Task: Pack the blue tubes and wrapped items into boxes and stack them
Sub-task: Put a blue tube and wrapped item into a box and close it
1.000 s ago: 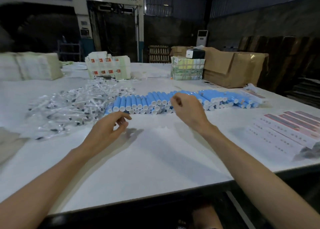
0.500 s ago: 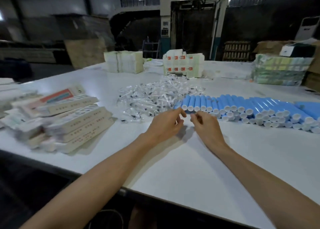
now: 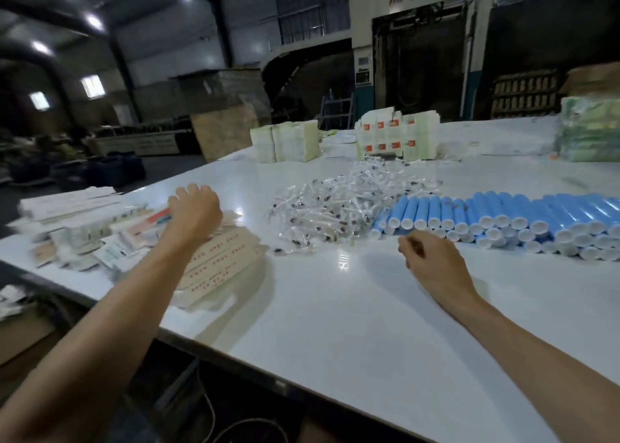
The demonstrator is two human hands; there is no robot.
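Note:
Blue tubes [image 3: 503,212] with white caps lie stacked in a long row at the right of the white table [image 3: 335,315]. Left of them is a loose heap of clear wrapped items [image 3: 342,204]. A pile of flat folded boxes [image 3: 221,258] with red print covers the table's left corner. My left hand [image 3: 196,207] reaches over that pile, fingers bent down onto it and hidden behind the back of the hand. My right hand [image 3: 432,261] hovers loosely curled over bare table just in front of the tubes' left end, holding nothing I can see.
At the back stand a pale block of packed boxes [image 3: 285,140], a white stack with red labels [image 3: 397,137] and a green wrapped bundle [image 3: 590,134]. The table's front edge runs diagonally below my arms, with cables and cardboard underneath.
My view has swung left. My left hand moved from beside the tubes over to the flat box pile. My right hand stayed near the tubes' left end.

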